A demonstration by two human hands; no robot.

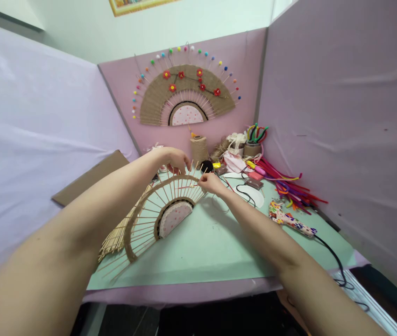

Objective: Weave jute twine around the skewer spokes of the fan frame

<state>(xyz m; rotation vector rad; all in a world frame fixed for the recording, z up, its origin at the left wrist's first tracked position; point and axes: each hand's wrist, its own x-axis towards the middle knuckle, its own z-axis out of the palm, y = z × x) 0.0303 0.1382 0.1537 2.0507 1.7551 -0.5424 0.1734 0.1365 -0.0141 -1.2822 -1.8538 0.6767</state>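
Observation:
A half-round fan frame (131,219) of thin wooden sticks and a curved brown band stands tilted over the table. Its small inner half-circle (173,219) is pale pink with dots and edged in brown and black. At the right end of the band, my right hand (210,183) pinches the frame between thumb and fingers. My left hand (177,161) is curled over the far side, beside the upper stick tips. Its fingers are bent and closed, but what they grip is partly hidden.
A finished fan (187,81) with red flowers hangs on the back panel. Behind my hands stands a twine spool (199,148). Pipe cleaners (289,186) and a patterned glue gun (289,221) lie right; its cord trails off the edge. Bundled sticks (114,240) and cardboard (89,177) are left.

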